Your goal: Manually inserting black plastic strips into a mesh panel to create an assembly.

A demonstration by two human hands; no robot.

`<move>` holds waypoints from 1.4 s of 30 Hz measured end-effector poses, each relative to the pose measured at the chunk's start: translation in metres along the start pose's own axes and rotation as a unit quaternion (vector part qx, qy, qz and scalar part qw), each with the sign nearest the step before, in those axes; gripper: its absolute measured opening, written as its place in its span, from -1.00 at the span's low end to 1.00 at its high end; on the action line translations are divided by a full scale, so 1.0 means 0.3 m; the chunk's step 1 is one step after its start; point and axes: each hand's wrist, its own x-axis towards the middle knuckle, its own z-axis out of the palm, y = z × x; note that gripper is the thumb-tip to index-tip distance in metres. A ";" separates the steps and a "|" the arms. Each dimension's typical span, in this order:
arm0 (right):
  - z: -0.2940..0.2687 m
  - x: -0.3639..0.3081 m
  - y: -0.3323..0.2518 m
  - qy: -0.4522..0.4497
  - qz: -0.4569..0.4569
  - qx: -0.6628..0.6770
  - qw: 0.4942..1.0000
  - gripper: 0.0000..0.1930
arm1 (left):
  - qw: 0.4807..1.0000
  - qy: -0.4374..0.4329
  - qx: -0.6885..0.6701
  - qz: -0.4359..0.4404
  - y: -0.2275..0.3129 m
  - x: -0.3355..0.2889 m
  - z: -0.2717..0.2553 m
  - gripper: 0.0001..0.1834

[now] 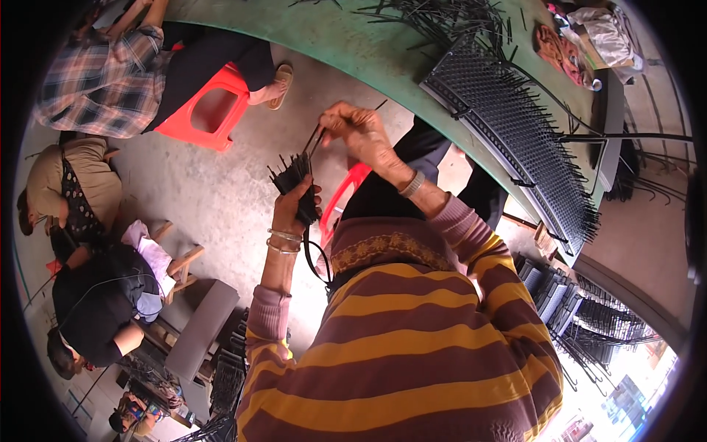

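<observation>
My left hand [291, 208] is wrapped round a small dark woven piece [296, 173] with short strand ends bristling from its top. A longer dark strand [310, 254] loops down below that hand. My right hand [361, 136] is raised just to the right, its fingers pinching a thin dark strand [317, 140] that runs down to the woven piece. Both hands are held in the air over my lap, off the table. The inner side of the woven piece is hidden by my fingers.
A green table [339, 48] curves along the front and right. On it lie a long black woven panel [508, 118], loose black strips [442, 22] and crumpled cloths [556, 48]. A red stool [210, 110] with a seated person and several other people are at left. More woven pieces [560, 302] stand right.
</observation>
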 end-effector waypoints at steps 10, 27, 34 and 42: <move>-0.043 0.024 -0.002 0.058 -0.026 -0.085 0.994 -0.90 | 0.999 0.038 0.004 0.027 0.002 -0.002 0.011 -0.82; -0.048 0.006 0.083 0.040 0.032 -0.093 0.994 -0.91 | 0.999 -0.017 -0.018 -0.031 0.031 0.018 -0.013 -0.87; -0.048 0.004 0.100 0.153 0.013 -0.182 0.971 -0.90 | 0.992 -0.061 -0.036 -0.102 -0.001 0.040 -0.069 -0.87; -0.135 -0.005 0.104 0.098 -0.032 -0.179 0.978 -0.89 | 0.995 -0.048 -0.021 -0.084 -0.003 0.051 -0.046 -0.88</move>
